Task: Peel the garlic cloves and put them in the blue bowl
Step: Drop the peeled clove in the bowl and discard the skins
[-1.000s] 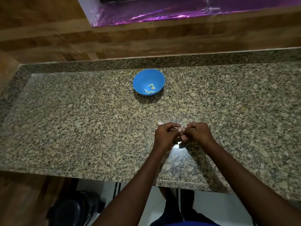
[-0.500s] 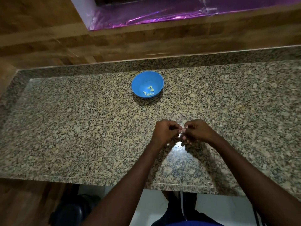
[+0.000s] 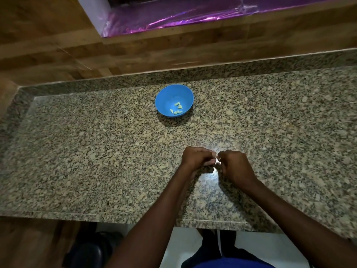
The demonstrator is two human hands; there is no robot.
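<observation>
peeling step: left hand (image 3: pixel 197 158) & right hand (image 3: pixel 234 167) curled shut, fingertips pinching prob. a garlic clove (image 3: pixel 216 161) just above tabletop (image 3: pixel 96 151); next, strip skin, then reach to blue bowl (image 3: pixel 170 93) w/ peeled cloves (image 3: pixel 177 108).

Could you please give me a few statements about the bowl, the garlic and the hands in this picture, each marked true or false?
1. The blue bowl holds several peeled garlic cloves. True.
2. The bowl stands between the two hands. False: it sits farther back on the granite counter, apart from both.
3. The left hand and right hand meet fingertip to fingertip above the counter. True.
4. The right hand is reaching into the bowl. False: it is near the counter's front, working with the left.
</observation>
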